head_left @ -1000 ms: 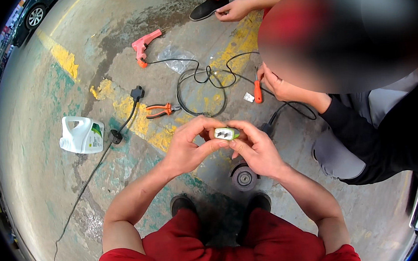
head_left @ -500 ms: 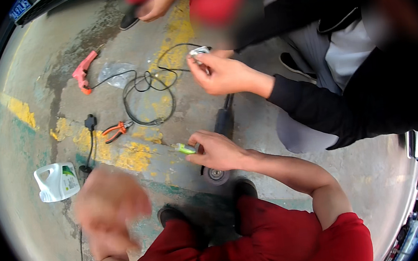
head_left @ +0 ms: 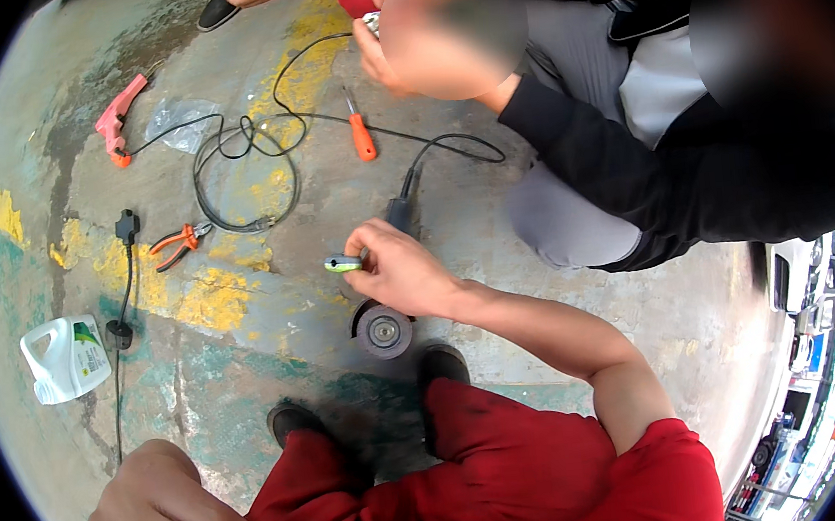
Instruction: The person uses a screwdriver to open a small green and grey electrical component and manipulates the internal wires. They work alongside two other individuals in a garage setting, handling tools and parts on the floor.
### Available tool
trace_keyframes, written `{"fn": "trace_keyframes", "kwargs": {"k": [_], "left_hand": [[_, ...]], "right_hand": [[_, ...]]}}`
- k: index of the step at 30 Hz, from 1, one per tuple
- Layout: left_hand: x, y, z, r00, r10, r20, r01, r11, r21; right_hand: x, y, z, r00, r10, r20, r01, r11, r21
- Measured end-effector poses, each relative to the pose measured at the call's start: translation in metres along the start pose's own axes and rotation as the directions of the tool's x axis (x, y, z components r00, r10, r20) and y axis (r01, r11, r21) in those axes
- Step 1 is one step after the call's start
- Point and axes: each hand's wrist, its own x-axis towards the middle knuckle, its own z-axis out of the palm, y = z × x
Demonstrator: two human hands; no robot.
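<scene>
My right hand [head_left: 393, 268] reaches over an angle grinder [head_left: 385, 332] on the floor and covers its middle. Its thumb and fingers pinch a small light-green and grey object [head_left: 342, 264]; the exact kind does not show. Below the hand, the grinder's round disc and guard are visible, and its dark rear end pokes out above. At the lower left is my left hand [head_left: 166, 516], back upward, fingers bent and close together. Whatever may lie inside them is hidden.
Opposite, a co-worker's hands [head_left: 388, 57] hold a small white thing, partly blurred. An orange screwdriver [head_left: 362, 137], orange-handled pliers [head_left: 182, 245], a pink glue-gun-shaped tool [head_left: 118, 124], looped black cable [head_left: 298, 187], a black plug [head_left: 127, 226] and a white jug [head_left: 65, 361] lie about.
My left hand has moved down and left. My right hand has tilted the green object, showing its grey end. The co-worker's hands have moved away, and a screwdriver now shows. The view has shifted.
</scene>
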Motion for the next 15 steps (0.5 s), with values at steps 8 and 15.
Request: {"fn": "trace_keyframes", "kwargs": {"k": [8, 15], "left_hand": [[0.006, -0.006, 0.005, 0.999, 0.03, -0.032, -0.031, 0.999, -0.029], [-0.074, -0.01, -0.01, 0.929, -0.229, -0.292, 0.364, 0.417, 0.833]], "right_hand": [[-0.005, -0.007, -0.007, 0.994, 0.104, 0.043, -0.11, 0.974, 0.198], [-0.009, -0.006, -0.008, 0.987, 0.111, 0.115, -0.147, 0.911, 0.384]]}}
